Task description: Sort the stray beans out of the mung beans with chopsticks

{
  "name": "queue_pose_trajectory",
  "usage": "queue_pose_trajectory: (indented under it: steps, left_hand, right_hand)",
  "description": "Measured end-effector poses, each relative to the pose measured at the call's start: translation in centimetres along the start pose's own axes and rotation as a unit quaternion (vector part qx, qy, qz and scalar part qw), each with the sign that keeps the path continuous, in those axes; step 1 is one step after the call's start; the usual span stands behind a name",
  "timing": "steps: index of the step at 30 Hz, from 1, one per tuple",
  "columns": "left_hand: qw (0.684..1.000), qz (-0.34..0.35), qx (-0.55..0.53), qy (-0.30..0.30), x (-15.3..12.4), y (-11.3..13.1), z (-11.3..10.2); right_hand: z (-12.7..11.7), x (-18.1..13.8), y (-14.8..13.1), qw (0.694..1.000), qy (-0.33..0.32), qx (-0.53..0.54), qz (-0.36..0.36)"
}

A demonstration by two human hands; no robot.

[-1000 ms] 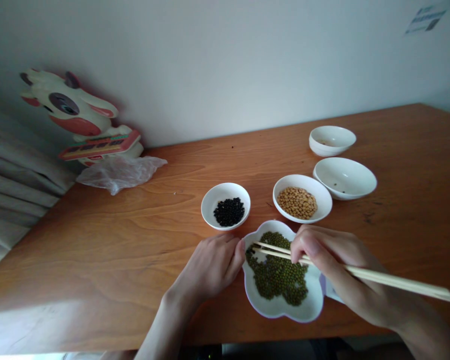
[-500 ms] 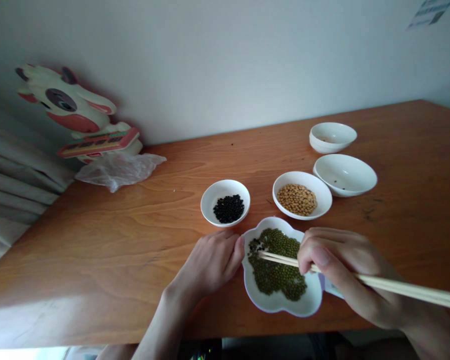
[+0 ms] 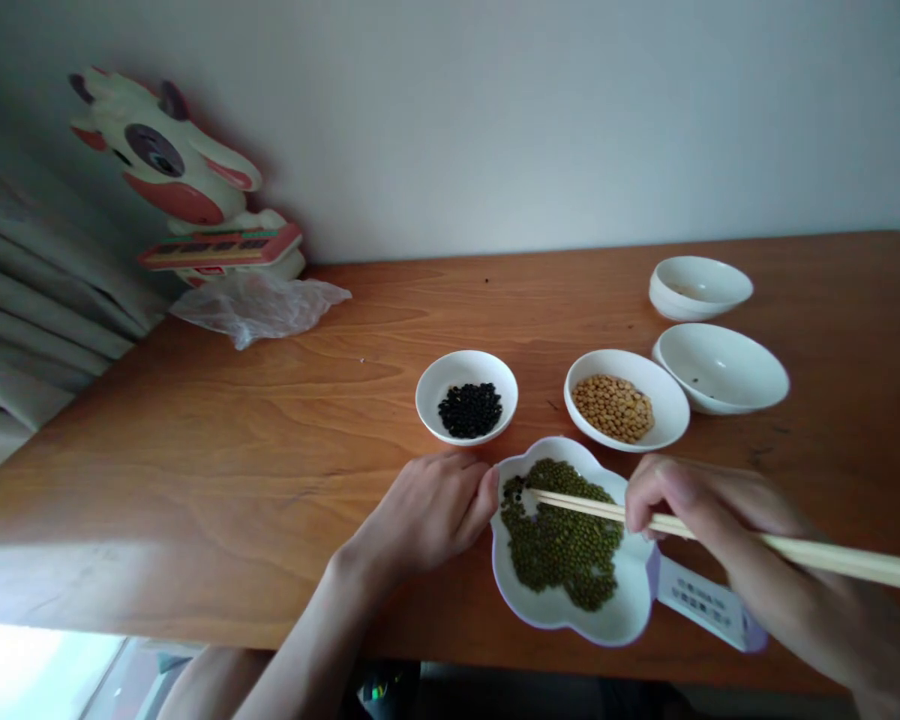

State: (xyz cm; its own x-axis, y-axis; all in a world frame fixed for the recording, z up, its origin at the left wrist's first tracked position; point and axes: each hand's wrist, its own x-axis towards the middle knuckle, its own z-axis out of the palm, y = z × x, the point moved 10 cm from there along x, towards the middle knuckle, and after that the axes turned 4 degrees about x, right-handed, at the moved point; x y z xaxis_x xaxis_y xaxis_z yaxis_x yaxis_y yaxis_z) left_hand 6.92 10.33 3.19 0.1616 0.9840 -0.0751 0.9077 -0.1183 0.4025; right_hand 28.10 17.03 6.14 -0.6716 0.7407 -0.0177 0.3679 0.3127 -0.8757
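My right hand (image 3: 712, 510) is closed around a pair of wooden chopsticks (image 3: 585, 506). Their tips touch down among green mung beans (image 3: 566, 550) in a white, flower-shaped dish (image 3: 630, 610) with a purple rim and a labelled handle. A few small black beans (image 3: 518, 494) lie at the dish's left side, just left of the tips; whether the tips pinch one is too small to tell. My left hand (image 3: 439, 510) grips the dish's left rim, thumb on the edge and fingers curled. Behind the dish stand a white bowl of black beans (image 3: 471, 410) and one of soybeans (image 3: 613, 407).
Two more white bowls stand at the right: a nearer bowl (image 3: 727, 365) with a few dark specks and a farther bowl (image 3: 701, 285). A cow-shaped toy keyboard (image 3: 225, 250) leans by the wall, a crumpled plastic bag (image 3: 262, 310) before it. A curtain (image 3: 37, 330) hangs left.
The view has shifted and tilted slightly. My right hand and the chopstick tips have drawn a little right, away from the black beans in the dish; more of the handle's label shows. My left hand keeps its hold.
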Motion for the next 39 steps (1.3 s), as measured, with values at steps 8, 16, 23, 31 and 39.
queue_pose_trajectory:
  steps: [8, 16, 23, 31, 39]
  left_hand:
    - [1.0, 0.009, 0.018, 0.009, 0.1, 0.1, -0.1]
    - [0.999, 0.025, 0.018, 0.032, 0.1, 0.4, -0.4]
    - [0.999, 0.019, 0.027, 0.019, 0.1, 0.2, -0.1]
    - [0.999, 0.01, 0.034, 0.009, 0.1, 0.2, -0.1]
    - [0.999, 0.009, 0.032, 0.004, 0.1, 0.2, 0.1]
  right_hand:
    - [-0.5, -1.1, 0.3, 0.999, 0.013, 0.04, -0.03]
    - [0.8, -1.6, -0.7, 0.997, -0.004, 0.05, -0.054]
    - [1.9, -1.5, -0.5, 0.995, -0.026, 0.056, -0.079]
    - [1.4, -1.3, 1.2, 0.994, 0.003, 0.101, -0.042]
    - [2.3, -0.8, 1.5, 0.994, -0.027, 0.094, -0.046]
